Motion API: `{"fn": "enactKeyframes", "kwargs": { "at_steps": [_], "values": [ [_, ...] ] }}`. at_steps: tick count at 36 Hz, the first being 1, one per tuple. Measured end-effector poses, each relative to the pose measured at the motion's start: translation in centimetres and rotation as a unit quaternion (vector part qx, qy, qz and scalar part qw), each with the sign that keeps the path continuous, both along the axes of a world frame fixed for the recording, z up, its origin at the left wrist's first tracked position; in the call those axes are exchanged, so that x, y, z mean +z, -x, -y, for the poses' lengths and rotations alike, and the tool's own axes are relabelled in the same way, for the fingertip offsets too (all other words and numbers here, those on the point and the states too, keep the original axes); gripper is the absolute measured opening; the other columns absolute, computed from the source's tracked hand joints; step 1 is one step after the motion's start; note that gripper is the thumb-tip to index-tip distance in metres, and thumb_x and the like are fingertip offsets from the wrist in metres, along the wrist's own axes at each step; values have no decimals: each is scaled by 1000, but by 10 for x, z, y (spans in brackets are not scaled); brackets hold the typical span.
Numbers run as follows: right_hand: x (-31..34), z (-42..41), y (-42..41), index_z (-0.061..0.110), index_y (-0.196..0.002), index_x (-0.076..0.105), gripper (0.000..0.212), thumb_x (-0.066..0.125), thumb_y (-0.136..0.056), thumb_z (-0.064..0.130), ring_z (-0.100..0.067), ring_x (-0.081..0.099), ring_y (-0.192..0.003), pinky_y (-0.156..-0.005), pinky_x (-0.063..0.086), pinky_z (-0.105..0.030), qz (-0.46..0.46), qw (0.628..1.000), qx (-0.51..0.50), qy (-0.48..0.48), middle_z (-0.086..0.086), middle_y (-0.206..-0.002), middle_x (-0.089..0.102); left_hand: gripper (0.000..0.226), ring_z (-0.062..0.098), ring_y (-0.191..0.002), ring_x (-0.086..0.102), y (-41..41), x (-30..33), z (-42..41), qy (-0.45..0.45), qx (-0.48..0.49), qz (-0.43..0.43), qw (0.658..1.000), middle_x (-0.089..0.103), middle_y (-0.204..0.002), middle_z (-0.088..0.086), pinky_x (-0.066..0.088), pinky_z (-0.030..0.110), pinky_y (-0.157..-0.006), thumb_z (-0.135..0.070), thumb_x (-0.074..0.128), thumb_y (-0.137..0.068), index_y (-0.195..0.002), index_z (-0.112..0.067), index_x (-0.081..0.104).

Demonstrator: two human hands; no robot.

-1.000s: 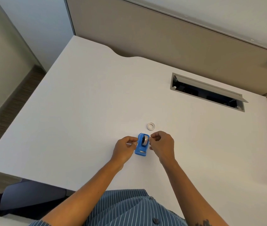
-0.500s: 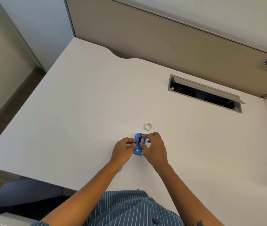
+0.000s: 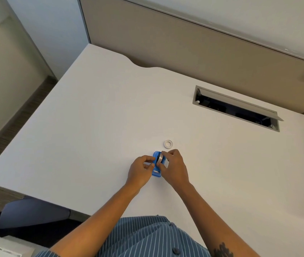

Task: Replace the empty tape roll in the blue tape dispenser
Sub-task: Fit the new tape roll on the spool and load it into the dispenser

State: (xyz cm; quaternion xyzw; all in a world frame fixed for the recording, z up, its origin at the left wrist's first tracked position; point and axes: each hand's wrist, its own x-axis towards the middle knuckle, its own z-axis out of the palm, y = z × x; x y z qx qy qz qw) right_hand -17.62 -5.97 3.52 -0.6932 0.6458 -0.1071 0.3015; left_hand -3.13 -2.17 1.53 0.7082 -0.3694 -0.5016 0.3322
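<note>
The blue tape dispenser (image 3: 157, 173) stands on the white desk (image 3: 91, 127), just in front of me. A tape roll (image 3: 159, 158) sits upright in its cradle. My left hand (image 3: 141, 169) pinches the dispenser's left side. My right hand (image 3: 173, 167) comes over from the right, with thumb and fingertips on the roll; it covers the dispenser's right side. A small white ring, the empty core (image 3: 168, 144), lies flat on the desk just beyond the dispenser, apart from both hands.
An open cable hatch (image 3: 236, 108) with a raised grey flap is cut into the desk at the back right. A beige partition (image 3: 184, 43) runs along the far edge. A dark chair (image 3: 32, 214) stands below the desk's near left edge.
My right hand has moved from beside the dispenser onto the roll in its cradle. The left hand stays on the dispenser's left side. The white core has not moved.
</note>
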Motion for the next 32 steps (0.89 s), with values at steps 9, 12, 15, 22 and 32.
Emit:
{"fn": "enactKeyframes", "kwargs": {
  "at_steps": [9,12,15,22,32],
  "values": [
    [-2,4,5,19,-140,68,38,70,-102,23,-22,60,-108,-80,47,-25,6,1000,21,3,-5,-123,57,22,17,-102,68,3,5,9,27,-14,23,999,69,-123,-2,50,11,-76,-15,69,-99,-119,-25,71],
    [-3,7,7,19,-138,70,33,66,-105,22,-20,60,-106,-78,47,-24,1,1000,23,6,-4,-120,59,21,15,-98,68,3,5,12,33,-21,35,999,69,-122,-1,51,12,-76,-16,71,-98,-115,-28,71],
    [-2,8,8,19,-135,72,30,65,-106,21,-21,59,-107,-78,49,-28,0,999,29,13,-4,-120,60,20,19,-102,69,3,4,14,37,-23,42,998,70,-123,2,55,20,-84,-17,71,-98,-114,-27,70],
    [2,7,6,25,-107,81,13,73,-98,20,-16,64,-92,-70,50,-27,12,999,-8,43,6,-104,68,24,24,-107,69,4,1,15,31,-17,50,998,71,-125,5,57,29,-92,-17,71,-98,-122,-19,70],
    [1,2,5,25,-113,77,21,79,-93,26,-15,58,-99,-66,48,-26,-15,998,23,51,7,-107,64,27,20,-107,67,1,1,12,32,-14,48,998,70,-127,3,57,28,-93,-10,67,-100,-124,-18,72]
  ]
}}
